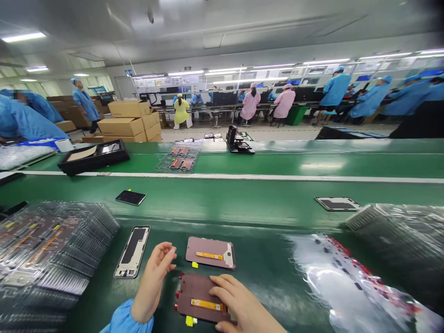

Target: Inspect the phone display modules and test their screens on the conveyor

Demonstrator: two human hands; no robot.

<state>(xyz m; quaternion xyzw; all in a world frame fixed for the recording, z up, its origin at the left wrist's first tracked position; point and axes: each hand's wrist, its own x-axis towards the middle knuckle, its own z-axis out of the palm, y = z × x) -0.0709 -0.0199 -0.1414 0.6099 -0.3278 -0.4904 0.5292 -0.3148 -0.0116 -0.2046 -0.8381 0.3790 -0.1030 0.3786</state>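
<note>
Brown panel (198, 287) is touched by the half-curled, loosely spread right hand (239, 303).

Nearer brown panel (196, 289) looks smooth & semi-matt, w/ a slightly shiny, plastic-type ribbon (208, 305). Tray stack (85, 245) on L is clear, v. glossy plastic w/ ridged edges; sheets (322, 273) on R look like thin, shiny clear plastic too. Worktop (267, 282) is smooth, w/ soft sheen; sleeve (126, 320) is matt cloth, bkgd boxes (121, 127) plain matt cardboard.

Legible text: none | orange flex cables (213, 305): tiny pale marks, too small to read | overhead sign (188, 68), background: too small | posted sheets (190, 80), background: blurred, unreadable
</note>
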